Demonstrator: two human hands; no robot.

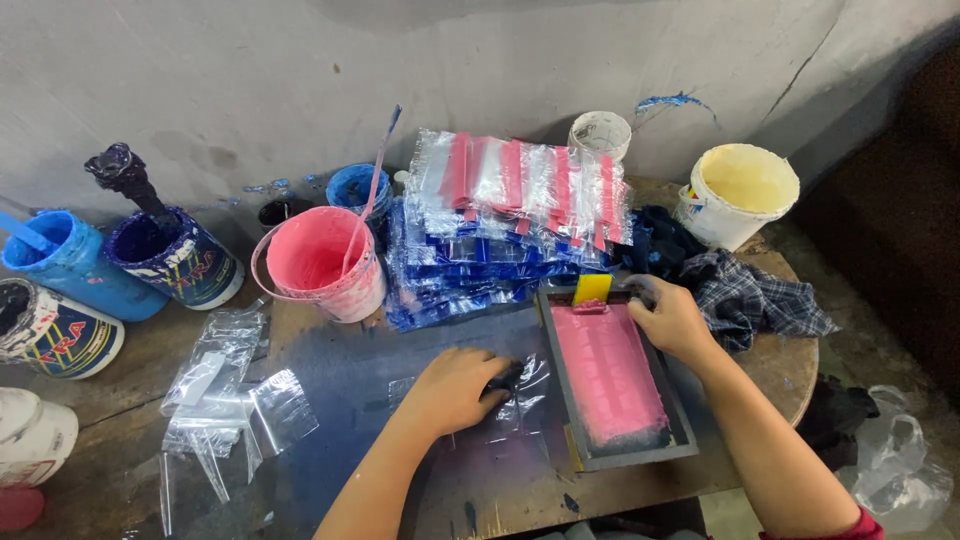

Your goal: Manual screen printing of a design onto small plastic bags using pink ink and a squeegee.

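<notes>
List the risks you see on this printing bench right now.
The left hand presses a clear bag beside the ink-coated screen frame that the right hand touches; wet pink ink may smear onto it. The pink ink bucket sits close to the printed bag stack, and its stick could tip it.

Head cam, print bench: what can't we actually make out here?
- What the left hand grips: a dark thing on the clear bag, mostly covered by its fingers.
- Top edge of the screen frame: the right hand covers part of it.
- Contents of the dark blue pot and pink bucket: camera angle hides the bottoms.
- Pots at left: cut by the frame edge.
- Lower bags in the stack: covered by those above.
</notes>
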